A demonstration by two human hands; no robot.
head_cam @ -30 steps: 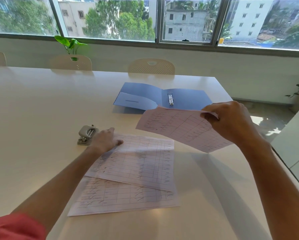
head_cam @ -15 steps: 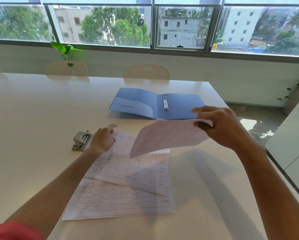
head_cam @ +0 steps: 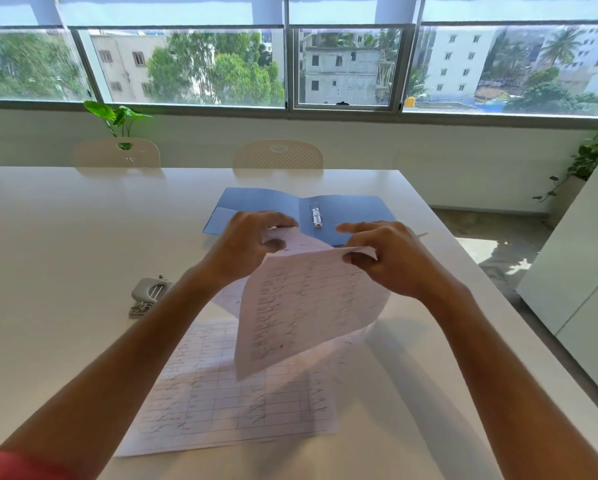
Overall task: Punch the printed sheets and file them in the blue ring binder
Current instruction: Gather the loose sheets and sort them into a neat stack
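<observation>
Above the table's centre, left hand (head_cam: 252, 244) has joined right hand (head_cam: 387, 261); both pinch the lifted sheet (head_cam: 304, 306), binder (head_cam: 342, 216) at twelve o'clock.

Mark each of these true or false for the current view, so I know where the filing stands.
1. Both hands hold one printed sheet in the air. True: left hand, right hand.
2. The blue ring binder is closed. False: it lies open, rings showing.
3. The hole punch sits on the table left of the left forearm. True.
4. The held sheet is in the punch. False: it hangs clear of it.
5. More printed sheets lie on the table. True.
</observation>
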